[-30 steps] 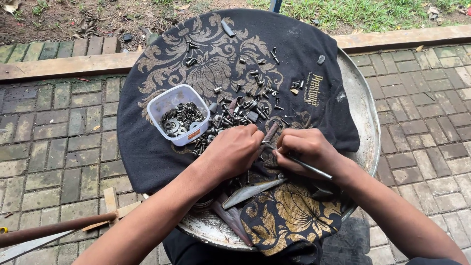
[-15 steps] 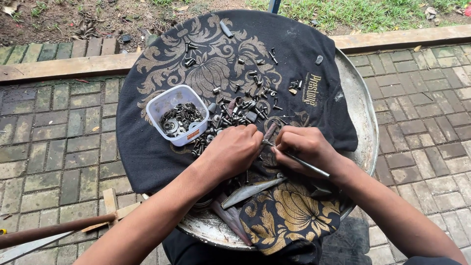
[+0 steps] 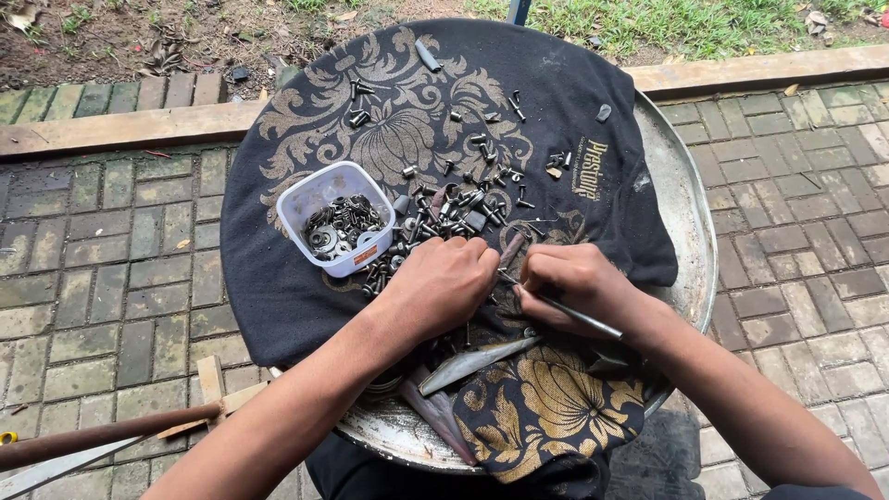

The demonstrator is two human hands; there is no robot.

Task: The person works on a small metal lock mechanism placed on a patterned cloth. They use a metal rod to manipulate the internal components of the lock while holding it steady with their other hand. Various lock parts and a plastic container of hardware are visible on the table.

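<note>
My left hand (image 3: 443, 282) curled, fingertips pinching small dark part (too small to name) mid-tray, steadying it. My right hand (image 3: 576, 289) gripping thin metal rod (image 3: 567, 312), tip aimed at that part, shaft trailing toward tray's right edge. Black patterned cloth (image 3: 306, 268) over round metal tray (image 3: 690, 231) stops loose screws (image 3: 463, 199) rolling. Clear tub of washers (image 3: 338, 222) near left edge, within reach.

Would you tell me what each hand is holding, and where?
The right hand pinches a thin metal rod near its front end; whether the left hand holds anything cannot be told.
</note>
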